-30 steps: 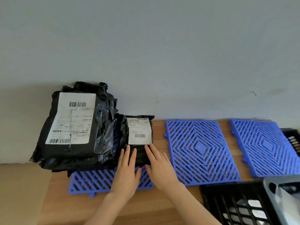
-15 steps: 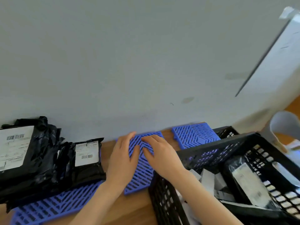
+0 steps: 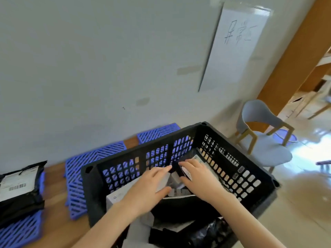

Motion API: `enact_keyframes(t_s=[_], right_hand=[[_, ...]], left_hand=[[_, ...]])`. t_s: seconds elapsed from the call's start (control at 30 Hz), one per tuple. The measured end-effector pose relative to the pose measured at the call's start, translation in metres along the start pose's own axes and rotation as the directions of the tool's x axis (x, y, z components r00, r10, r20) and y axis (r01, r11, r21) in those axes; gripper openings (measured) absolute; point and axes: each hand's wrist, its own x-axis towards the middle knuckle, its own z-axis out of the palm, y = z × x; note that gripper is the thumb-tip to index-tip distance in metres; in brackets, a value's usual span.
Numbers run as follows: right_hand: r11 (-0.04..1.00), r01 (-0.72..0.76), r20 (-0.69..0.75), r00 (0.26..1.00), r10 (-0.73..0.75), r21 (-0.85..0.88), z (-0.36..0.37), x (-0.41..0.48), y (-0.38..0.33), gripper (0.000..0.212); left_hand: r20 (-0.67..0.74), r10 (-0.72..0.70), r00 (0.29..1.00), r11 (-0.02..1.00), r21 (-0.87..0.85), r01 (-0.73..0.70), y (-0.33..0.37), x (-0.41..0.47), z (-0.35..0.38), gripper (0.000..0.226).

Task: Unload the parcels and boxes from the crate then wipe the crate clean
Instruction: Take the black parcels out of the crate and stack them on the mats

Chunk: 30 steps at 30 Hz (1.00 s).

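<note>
Your black crate (image 3: 136, 151) is rigid moulded plastic, its walls pierced with rows of small rectangular holes under a solid rim. It stands upright, mouth up, just right of the blue mats (image 3: 93, 158) at the right end of the wooden worktop (image 3: 53, 185), and is turned so that one corner points at the far wall. Which side is the longer you cannot tell from here.

Inside it lies a jumble:
- smooth white card boxes, one (image 3: 116, 196) at the near left
- a matt black bag (image 3: 179, 206) slumped across the middle
- crinkled glossy black film (image 3: 206, 233) at the near edge

Your left hand (image 3: 148, 192) lies over the white boxes, fingers straight and loose, gripping nothing. Your right hand (image 3: 200, 178) has fingers above and thumb below, closed on the end of a slim black parcel (image 3: 179, 169) with a white printed label. That parcel runs from near left to far right, towards the crate's right wall.

The mats are stiff plastic lattice with diagonal slats. On the leftmost one sits a pile of black poly parcels (image 3: 19, 194) with a barcode label on top. A grey shell chair (image 3: 259, 115) on wooden legs stands far right, and a glossy handwritten sheet (image 3: 238, 42) hangs on the wall.
</note>
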Motion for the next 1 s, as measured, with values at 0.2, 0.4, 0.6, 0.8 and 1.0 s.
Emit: enact_keyframes(t_s=[0.2, 0.4, 0.6, 0.8, 1.0], right_hand=[[0.997, -0.064, 0.254, 0.964, 0.073, -0.044, 0.002, -0.030, 0.045, 0.062], [0.998, -0.037, 0.456, 0.888, 0.059, -0.056, 0.005, -0.045, 0.057, 0.058], [1.000, -0.004, 0.305, 0.952, 0.007, -0.011, 0.002, -0.045, 0.048, 0.031], [0.997, 0.080, -0.029, 0.996, -0.080, -0.005, -0.006, -0.050, 0.035, 0.029], [0.984, 0.161, -0.474, 0.874, -0.105, 0.080, -0.027, -0.052, 0.010, 0.018]], left_hand=[[0.311, -0.071, 0.948, 0.994, 0.101, 0.041, 0.017, 0.018, 0.047, 0.075], [0.378, -0.086, 0.922, 0.991, 0.126, 0.041, 0.021, 0.020, 0.066, 0.067], [0.218, -0.093, 0.971, 0.988, 0.142, 0.063, 0.024, 0.021, 0.058, 0.052], [-0.078, -0.062, 0.995, 0.992, 0.108, 0.070, 0.031, 0.017, 0.038, 0.029], [-0.470, -0.055, 0.881, 0.987, 0.108, 0.119, 0.052, 0.015, 0.012, 0.034]])
